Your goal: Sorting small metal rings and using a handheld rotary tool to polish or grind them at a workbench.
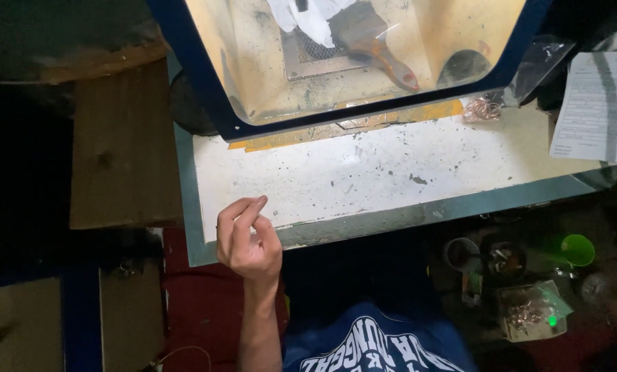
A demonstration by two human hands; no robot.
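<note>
Gently, keep your left hand (248,241) loosely curled, grasping nothing, over the white tray's front rim (363,224); right hand unseen.

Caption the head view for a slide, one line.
Left hand curled at the edge of a worn white worktop, below a lit cabinet window showing a brush.

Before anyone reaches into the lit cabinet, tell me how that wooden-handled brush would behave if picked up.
The brush looks stiff at its wooden handle, so it should lift as one piece; the bristle end would likely flex. It lies flat and wide-headed, so rolling seems unlikely. The white cloth touching its head may drag along. The left hand is outside the cabinet, curled and empty.
</note>
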